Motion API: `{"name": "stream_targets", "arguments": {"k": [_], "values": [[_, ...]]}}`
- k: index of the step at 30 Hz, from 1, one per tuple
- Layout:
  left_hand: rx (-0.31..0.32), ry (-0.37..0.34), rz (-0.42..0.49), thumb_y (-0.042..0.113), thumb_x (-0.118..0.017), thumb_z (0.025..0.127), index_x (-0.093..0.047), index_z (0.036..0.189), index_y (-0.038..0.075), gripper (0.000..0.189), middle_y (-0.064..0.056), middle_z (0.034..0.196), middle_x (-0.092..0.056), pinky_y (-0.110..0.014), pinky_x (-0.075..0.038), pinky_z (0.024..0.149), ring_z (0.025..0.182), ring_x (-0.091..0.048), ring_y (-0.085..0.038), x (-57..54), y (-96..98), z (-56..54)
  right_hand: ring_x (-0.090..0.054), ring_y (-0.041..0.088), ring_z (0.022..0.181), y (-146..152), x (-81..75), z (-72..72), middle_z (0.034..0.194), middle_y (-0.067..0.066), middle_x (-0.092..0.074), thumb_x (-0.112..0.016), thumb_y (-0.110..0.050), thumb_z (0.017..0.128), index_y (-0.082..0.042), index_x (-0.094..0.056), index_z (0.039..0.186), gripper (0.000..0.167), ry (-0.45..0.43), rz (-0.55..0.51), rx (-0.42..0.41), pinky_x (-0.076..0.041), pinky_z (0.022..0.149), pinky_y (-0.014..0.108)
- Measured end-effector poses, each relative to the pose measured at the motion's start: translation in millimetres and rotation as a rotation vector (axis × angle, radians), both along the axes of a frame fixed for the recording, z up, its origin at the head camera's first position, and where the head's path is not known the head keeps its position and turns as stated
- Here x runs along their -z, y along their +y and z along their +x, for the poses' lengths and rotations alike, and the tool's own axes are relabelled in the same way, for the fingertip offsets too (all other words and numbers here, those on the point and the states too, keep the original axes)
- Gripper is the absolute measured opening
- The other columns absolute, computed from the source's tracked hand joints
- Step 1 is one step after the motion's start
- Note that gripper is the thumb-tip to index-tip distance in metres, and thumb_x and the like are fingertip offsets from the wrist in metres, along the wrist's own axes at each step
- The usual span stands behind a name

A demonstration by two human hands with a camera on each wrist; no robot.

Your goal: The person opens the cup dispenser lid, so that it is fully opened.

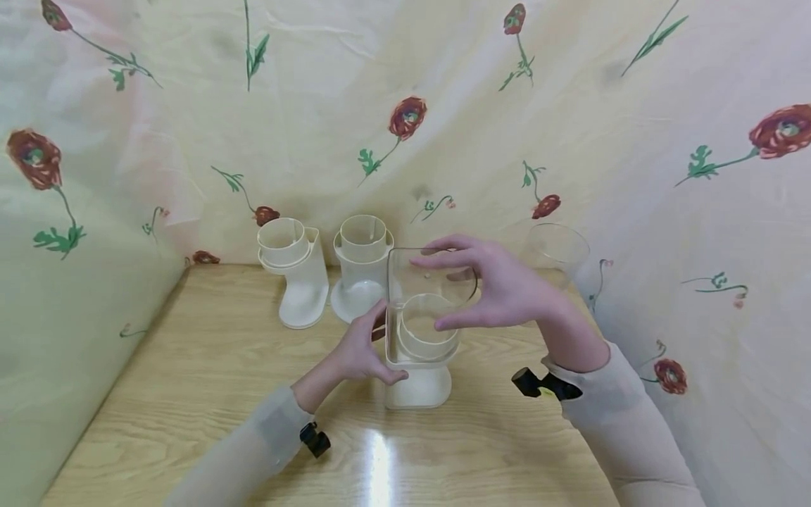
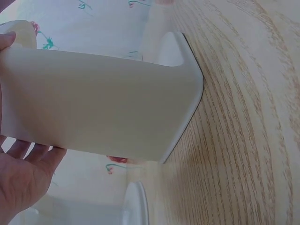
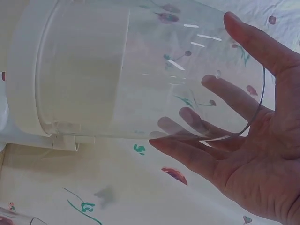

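A white pet-feeder-like stand (image 1: 418, 389) with a round collar (image 3: 28, 65) stands upright on the table. Its tall flat back (image 2: 93, 103) fills much of the left wrist view, with the thumb and fingers of my left hand (image 1: 360, 348) gripping its two sides near the top. A clear, round-ended container (image 3: 187, 61) sits upside down in the collar, around an off-white inner cylinder (image 3: 86, 65). My right hand (image 1: 510, 285) holds the container's closed upper end, thumb on one side and fingers spread on the other.
Two similar white stands (image 1: 304, 301) (image 1: 360, 299), each with a cylinder in its collar, stand at the back of the wooden table (image 1: 209, 394). Another clear container (image 1: 559, 243) stands at the back right. A flowered cloth (image 1: 304, 127) hangs behind and at both sides.
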State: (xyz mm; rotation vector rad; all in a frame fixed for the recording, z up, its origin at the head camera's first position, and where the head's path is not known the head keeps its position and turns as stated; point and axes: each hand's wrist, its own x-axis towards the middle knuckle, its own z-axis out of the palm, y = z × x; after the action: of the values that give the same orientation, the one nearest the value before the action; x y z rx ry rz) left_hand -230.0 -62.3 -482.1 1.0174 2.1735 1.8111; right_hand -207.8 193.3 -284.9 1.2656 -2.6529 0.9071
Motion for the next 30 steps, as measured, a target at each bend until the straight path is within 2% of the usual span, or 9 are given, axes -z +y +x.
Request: {"name": "stream_targets", "arguments": {"k": [9, 14, 19, 30], "values": [[-0.012, 0.014, -0.012, 0.010, -0.100, 0.053, -0.050, 0.141, 0.015, 0.101, -0.014, 0.129, -0.069, -0.057, -0.055, 0.111, 0.125, -0.067, -0.033, -0.1, 0.9, -1.4, -0.061, 0.021, 0.132, 3.0, 1.8, 4.6, 0.145, 0.002, -0.063, -0.102, -0.036, 0.069, -0.021, -0.069, 0.143, 0.082, 0.014, -0.029, 0.024, -0.058, 0.103, 0.040], [-0.011, 0.022, -0.021, 0.010, -0.100, 0.053, -0.050, 0.141, 0.016, 0.101, -0.014, 0.128, -0.069, -0.054, -0.056, 0.111, 0.124, -0.067, -0.032, 0.0, 1.6, -1.8, -0.061, 0.024, 0.133, 2.8, 0.6, 8.5, 0.145, 0.005, -0.062, -0.101, -0.035, 0.070, -0.021, -0.068, 0.144, 0.083, 0.021, -0.019, 0.029, -0.057, 0.106, 0.044], [0.006, 0.029, -0.010, 0.010, -0.099, 0.054, -0.047, 0.146, 0.013, 0.105, -0.017, 0.132, -0.069, -0.054, -0.055, 0.112, 0.125, -0.067, -0.033, 1.3, 1.4, -2.2, -0.060, 0.025, 0.135, 1.8, -1.2, 7.8, 0.147, 0.007, -0.062, -0.101, -0.033, 0.071, -0.019, -0.067, 0.145, 0.082, 0.030, -0.013, 0.000, -0.056, 0.108, 0.046], [0.008, 0.035, -0.013, 0.011, -0.100, 0.055, -0.049, 0.139, 0.013, 0.098, -0.014, 0.130, -0.069, -0.054, -0.055, 0.113, 0.124, -0.067, -0.030, -0.9, 1.6, 0.1, -0.060, 0.026, 0.137, 2.1, -7.1, 1.7, 0.151, 0.009, -0.060, -0.098, -0.032, 0.075, -0.020, -0.065, 0.148, 0.080, 0.009, 0.050, -0.012, -0.060, 0.102, 0.042]]}}
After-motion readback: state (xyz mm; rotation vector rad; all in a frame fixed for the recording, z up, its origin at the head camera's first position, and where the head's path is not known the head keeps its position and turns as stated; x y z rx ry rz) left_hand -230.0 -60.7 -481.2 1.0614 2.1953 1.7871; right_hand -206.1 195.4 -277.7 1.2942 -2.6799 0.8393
